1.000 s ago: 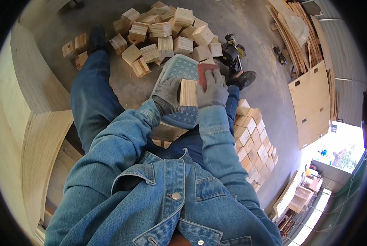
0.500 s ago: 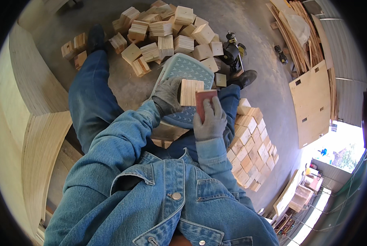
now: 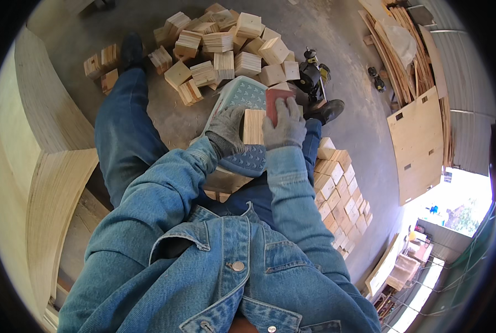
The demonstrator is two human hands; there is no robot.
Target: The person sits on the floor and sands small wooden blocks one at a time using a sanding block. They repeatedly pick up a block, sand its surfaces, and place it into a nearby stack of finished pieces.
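My gloved left hand (image 3: 227, 129) grips a plywood block (image 3: 253, 126) by its left side, over a pale blue plastic stool (image 3: 242, 91) between my legs. The block's layered edge faces up. In my gloved right hand (image 3: 284, 125) is a reddish-brown sanding block (image 3: 279, 102), held flat under the fingers along the block's right side. Whether its underside touches the wood cannot be seen. Part of the wooden block's right side is hidden by the right hand.
Loose wooden blocks (image 3: 217, 41) lie heaped on the floor beyond the stool. A neat stack of blocks (image 3: 345, 194) stands right of my leg. A black and yellow power tool (image 3: 313, 75) sits near my right shoe. Large plywood sheets (image 3: 59, 150) rise at left.
My right hand has slid the sanding block away from me, along the plywood block's right side. My left hand and the plywood block stay nearly in place.
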